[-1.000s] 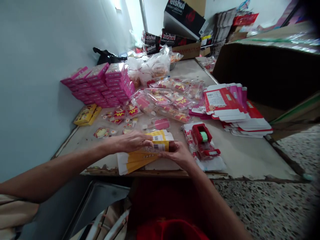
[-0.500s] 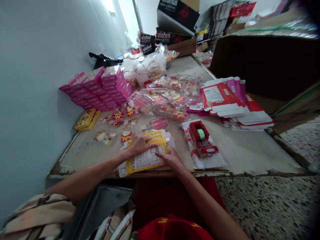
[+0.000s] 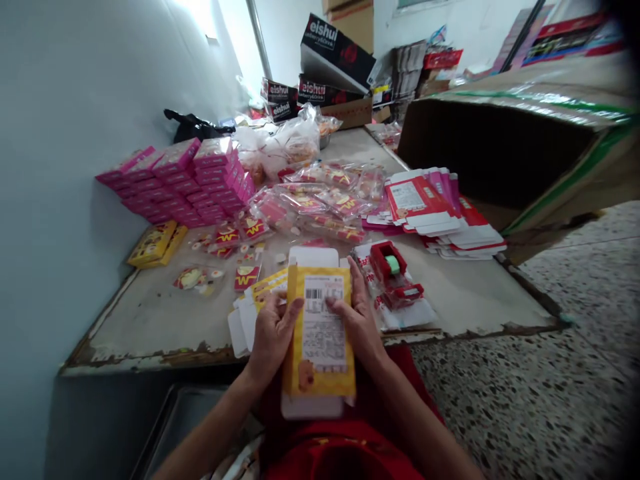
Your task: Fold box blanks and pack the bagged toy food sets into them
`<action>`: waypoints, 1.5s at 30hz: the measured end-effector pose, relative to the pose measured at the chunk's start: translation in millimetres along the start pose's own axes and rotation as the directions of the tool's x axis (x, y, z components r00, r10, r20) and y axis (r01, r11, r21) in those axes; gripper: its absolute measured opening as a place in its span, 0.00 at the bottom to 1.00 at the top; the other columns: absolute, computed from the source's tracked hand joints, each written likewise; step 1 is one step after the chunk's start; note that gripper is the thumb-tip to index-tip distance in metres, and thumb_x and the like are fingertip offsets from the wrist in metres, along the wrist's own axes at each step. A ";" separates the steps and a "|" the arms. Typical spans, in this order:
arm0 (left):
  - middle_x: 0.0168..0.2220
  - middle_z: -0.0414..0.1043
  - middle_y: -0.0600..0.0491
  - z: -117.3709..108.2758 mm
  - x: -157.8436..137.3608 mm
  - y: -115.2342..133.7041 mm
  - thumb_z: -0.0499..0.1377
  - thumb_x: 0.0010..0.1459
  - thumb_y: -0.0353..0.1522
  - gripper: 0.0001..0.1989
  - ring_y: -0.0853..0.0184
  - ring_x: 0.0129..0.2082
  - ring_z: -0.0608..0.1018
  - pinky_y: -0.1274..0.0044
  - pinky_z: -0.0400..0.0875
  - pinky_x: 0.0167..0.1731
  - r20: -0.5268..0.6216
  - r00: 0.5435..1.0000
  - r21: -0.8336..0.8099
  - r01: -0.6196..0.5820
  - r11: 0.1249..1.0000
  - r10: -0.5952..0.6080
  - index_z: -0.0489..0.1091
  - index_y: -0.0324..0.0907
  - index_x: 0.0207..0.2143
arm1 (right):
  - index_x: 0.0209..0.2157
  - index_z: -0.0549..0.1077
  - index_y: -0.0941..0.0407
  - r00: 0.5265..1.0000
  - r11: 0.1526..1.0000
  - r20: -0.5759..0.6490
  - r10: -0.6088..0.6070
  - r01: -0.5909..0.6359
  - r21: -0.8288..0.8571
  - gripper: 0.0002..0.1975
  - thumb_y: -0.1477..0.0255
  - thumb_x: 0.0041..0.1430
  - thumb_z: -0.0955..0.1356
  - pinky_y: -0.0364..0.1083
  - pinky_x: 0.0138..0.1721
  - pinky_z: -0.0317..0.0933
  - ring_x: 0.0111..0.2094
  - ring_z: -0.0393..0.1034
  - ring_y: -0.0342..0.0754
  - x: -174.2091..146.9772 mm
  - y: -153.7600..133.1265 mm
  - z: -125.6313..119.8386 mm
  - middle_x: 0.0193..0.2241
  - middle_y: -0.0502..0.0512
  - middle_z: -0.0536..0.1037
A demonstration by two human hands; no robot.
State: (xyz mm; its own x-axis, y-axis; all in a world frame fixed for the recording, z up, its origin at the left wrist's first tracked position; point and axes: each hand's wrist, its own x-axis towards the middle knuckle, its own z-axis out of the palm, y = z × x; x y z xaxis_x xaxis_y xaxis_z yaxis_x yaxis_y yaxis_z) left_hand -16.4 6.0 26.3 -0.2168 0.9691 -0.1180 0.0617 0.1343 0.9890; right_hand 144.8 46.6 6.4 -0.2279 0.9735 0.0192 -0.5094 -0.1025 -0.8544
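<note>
A yellow carton (image 3: 324, 333) with a white label and barcode is held upright in front of me, past the table's front edge. Its white end flaps stick out at top and bottom. My left hand (image 3: 274, 327) grips its left side, thumb on the edge. On the right side my right hand (image 3: 357, 317) clasps it, thumb lying on the label. Behind my left hand, more flat yellow cartons (image 3: 245, 313) lie on the table. Just right of my right hand sits a red tape dispenser (image 3: 397, 273) on a white plastic packet.
Pink boxes (image 3: 185, 180) are stacked at the left wall, with yellow boxes (image 3: 156, 243) before them. Clear packets (image 3: 320, 200) fill the middle. Flat red cartons (image 3: 425, 203) lie at right, near a large open cardboard box (image 3: 505, 93).
One yellow carton has come up off the flat pile toward me and opened out, now gripped from both sides. The camera view has shifted slightly.
</note>
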 end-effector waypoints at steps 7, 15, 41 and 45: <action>0.33 0.80 0.52 -4.9 -23.0 -38.2 0.65 0.58 0.52 0.33 0.63 0.29 0.79 0.77 0.74 0.28 -0.080 0.993 -0.198 -0.099 0.975 0.085 0.67 0.44 0.59 | 0.64 0.60 0.39 0.930 0.943 0.195 0.313 -0.328 0.053 0.39 0.66 0.54 0.76 0.52 0.40 0.73 0.44 0.79 0.56 -27.7 4.5 -11.1 0.51 0.51 0.80; 0.36 0.79 0.53 -7.8 -16.8 -46.4 0.69 0.56 0.45 0.19 0.66 0.33 0.80 0.77 0.75 0.37 0.100 0.968 -0.454 0.252 0.855 -0.232 0.73 0.41 0.41 | 0.47 0.74 0.53 0.954 0.910 -0.102 0.283 -0.301 -0.284 0.23 0.49 0.64 0.67 0.48 0.29 0.68 0.31 0.76 0.53 -21.5 26.3 -19.8 0.34 0.55 0.82; 0.28 0.80 0.54 4.3 17.7 17.8 0.73 0.51 0.42 0.16 0.70 0.25 0.78 0.80 0.73 0.27 0.080 0.976 -0.224 0.214 0.951 -0.201 0.78 0.40 0.33 | 0.31 0.79 0.54 0.945 0.923 -0.075 0.317 -0.326 -0.204 0.07 0.68 0.51 0.77 0.44 0.27 0.65 0.25 0.72 0.45 6.0 -35.1 -6.8 0.26 0.50 0.80; 0.30 0.81 0.52 3.8 18.0 18.3 0.73 0.50 0.42 0.16 0.68 0.27 0.79 0.80 0.73 0.29 0.053 0.982 -0.152 0.189 0.970 -0.183 0.78 0.39 0.31 | 0.29 0.80 0.56 0.920 0.901 -0.130 0.370 -0.390 -0.190 0.09 0.67 0.48 0.79 0.44 0.29 0.66 0.27 0.74 0.45 10.3 -39.4 -9.9 0.28 0.52 0.82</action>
State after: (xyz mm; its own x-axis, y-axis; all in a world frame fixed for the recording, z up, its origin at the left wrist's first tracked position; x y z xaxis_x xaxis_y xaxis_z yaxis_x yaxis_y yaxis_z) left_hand -15.4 26.7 41.9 -0.1727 0.9378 -0.3013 -0.1290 0.2817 0.9508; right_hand 170.7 62.7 35.2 -0.2902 0.8840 -0.3665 -0.2122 -0.4329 -0.8761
